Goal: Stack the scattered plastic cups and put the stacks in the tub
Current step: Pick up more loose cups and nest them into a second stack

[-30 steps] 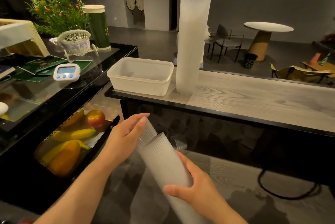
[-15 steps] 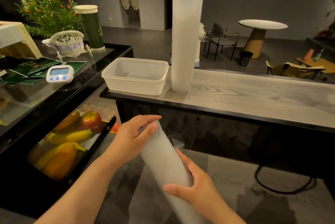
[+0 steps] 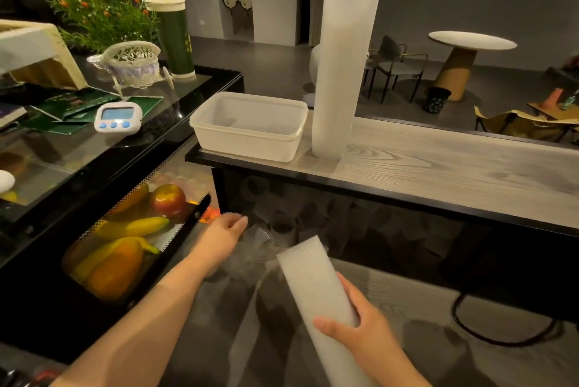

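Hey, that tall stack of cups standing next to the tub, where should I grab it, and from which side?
Take the tall stack low on its body with a wrap-around grip, coming from its right, since the tub stands close on its left. It stands tall and narrow, so a high grip would probably tip it.

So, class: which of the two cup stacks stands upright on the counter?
The tall stack beside the tub; the other lies tilted in the right hand.

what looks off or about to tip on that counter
The tall cup stack beside the tub on the wooden counter leans slightly right, towering well above the tub's rim, so it could topple. The tub holds no cups. Nothing looks spilled or broken.
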Demonstrator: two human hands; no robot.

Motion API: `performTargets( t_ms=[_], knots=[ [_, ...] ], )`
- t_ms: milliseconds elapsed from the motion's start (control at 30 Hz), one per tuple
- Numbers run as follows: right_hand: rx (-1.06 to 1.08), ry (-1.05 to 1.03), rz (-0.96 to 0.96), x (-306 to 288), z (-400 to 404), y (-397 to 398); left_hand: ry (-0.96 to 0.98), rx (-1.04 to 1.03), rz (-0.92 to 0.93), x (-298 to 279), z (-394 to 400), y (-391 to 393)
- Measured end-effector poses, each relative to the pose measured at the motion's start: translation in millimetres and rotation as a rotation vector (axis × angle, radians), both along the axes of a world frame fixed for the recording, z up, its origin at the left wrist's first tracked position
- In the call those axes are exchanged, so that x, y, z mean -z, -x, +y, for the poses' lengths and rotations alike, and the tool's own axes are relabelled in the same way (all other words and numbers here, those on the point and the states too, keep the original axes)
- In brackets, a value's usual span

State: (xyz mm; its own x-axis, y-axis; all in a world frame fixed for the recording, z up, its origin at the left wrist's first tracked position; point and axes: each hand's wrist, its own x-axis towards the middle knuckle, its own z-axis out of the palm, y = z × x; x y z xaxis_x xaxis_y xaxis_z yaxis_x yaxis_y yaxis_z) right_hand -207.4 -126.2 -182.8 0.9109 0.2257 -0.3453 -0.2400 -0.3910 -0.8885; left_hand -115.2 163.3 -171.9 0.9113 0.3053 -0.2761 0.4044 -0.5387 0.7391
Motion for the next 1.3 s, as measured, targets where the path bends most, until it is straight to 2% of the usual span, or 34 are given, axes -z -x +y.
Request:
performTargets(
  t_ms=[67,100,200,333,500,567,600,633,700,733,800,967,1167,1233,1300],
  knots=[
    [-0.003,0.059,0.010,2.0,-3.7,-3.4,-0.356,0.104,0.095,33.8,23.8,-11.8],
    [-0.003,0.078,0.010,1.6,-5.4,-4.4,-0.447,0.187,0.109,48.0,29.2,-14.0],
    [-0.001,0.122,0.006,-1.2,-7.4,-7.1,-0.464,0.306,0.151,72.5,19.4,-12.4],
    [0.015,0.116,0.016,-2.2,-6.1,-8.0,-0.471,0.358,0.183,94.7,4.5,-19.7],
    [0.034,0.121,0.040,-2.3,-10.9,-10.5,-0.524,0.206,0.126,88.9,1.3,-18.8],
    [0.033,0.128,0.042,-1.9,-13.1,-12.5,-0.461,0.077,0.087,73.3,3.2,-13.0],
    [0.028,0.129,0.046,-1.6,-13.0,-13.3,-0.368,-0.009,0.057,65.3,3.9,-9.4],
    [0.019,0.129,0.052,-1.2,-12.0,-14.2,-0.197,-0.112,0.019,54.7,3.4,-5.3],
    [-0.016,0.137,0.058,-1.9,-7.9,-14.7,0.336,-0.285,-0.056,33.6,-1.5,4.8],
    [-0.036,0.144,0.052,-2.5,-5.7,-15.2,0.562,-0.300,-0.083,23.1,-5.3,11.0],
    [-0.081,0.150,0.043,-3.9,-0.9,-15.9,0.805,-0.231,-0.133,4.1,-11.7,23.3],
    [-0.174,0.156,-0.008,-9.8,11.7,-15.5,0.880,-0.031,-0.251,-27.2,-24.8,42.9],
    [-0.202,0.136,-0.044,-13.0,16.2,-9.3,0.733,0.144,-0.225,-39.2,-26.3,54.1],
    [-0.199,0.127,-0.045,-13.1,17.8,-6.7,0.713,0.163,-0.261,-44.0,-26.6,56.6],
    [-0.188,0.104,-0.047,-13.8,17.5,-4.0,0.614,0.205,-0.317,-50.3,-26.3,59.3]
  ],
)
